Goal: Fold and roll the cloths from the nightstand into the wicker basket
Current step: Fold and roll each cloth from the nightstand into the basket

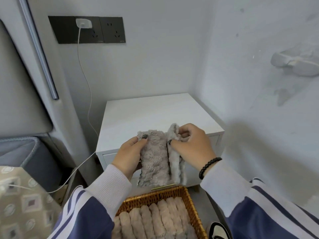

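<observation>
My left hand [131, 153] pinched the cloth [156, 159]; my right hand [190, 144] pinched its folded edge. Best to align edges squarely before rolling for the basket [193, 202].

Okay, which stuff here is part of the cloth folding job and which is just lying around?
Part of the job:
grey cloth, held by left hand and right hand
wicker basket
rolled cloths
nightstand

Lying about:
charger
wall sockets
shoe
</observation>
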Demonstrator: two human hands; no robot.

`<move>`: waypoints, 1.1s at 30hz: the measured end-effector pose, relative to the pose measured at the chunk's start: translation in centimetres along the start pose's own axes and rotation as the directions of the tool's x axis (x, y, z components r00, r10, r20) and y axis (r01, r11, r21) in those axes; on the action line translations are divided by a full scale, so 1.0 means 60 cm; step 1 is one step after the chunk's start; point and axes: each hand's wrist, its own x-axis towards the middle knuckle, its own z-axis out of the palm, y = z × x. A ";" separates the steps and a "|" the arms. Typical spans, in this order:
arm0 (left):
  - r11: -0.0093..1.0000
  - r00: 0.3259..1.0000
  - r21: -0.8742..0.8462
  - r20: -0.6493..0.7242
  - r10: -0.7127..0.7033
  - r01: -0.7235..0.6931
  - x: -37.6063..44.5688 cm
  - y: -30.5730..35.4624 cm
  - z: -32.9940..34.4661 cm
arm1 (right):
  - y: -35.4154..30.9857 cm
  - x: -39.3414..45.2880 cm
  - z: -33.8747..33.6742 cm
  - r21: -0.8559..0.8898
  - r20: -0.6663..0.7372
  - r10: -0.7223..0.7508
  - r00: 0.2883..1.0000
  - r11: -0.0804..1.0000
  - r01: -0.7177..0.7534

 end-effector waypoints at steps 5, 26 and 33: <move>0.999 1.000 0.047 0.011 0.002 -0.002 0.009 -0.001 0.018 | -0.004 -0.001 0.043 -0.027 0.012 -0.105 0.994 0.994 0.105; 0.964 0.999 -0.265 -0.030 -0.038 0.028 0.000 0.005 -0.009 | 0.010 0.003 0.004 0.191 0.017 0.109 0.994 0.975 -0.111; 0.941 0.993 -0.333 0.117 -0.021 0.059 -0.010 0.021 -0.022 | 0.043 0.017 -0.003 0.396 0.414 0.241 0.878 0.820 -0.412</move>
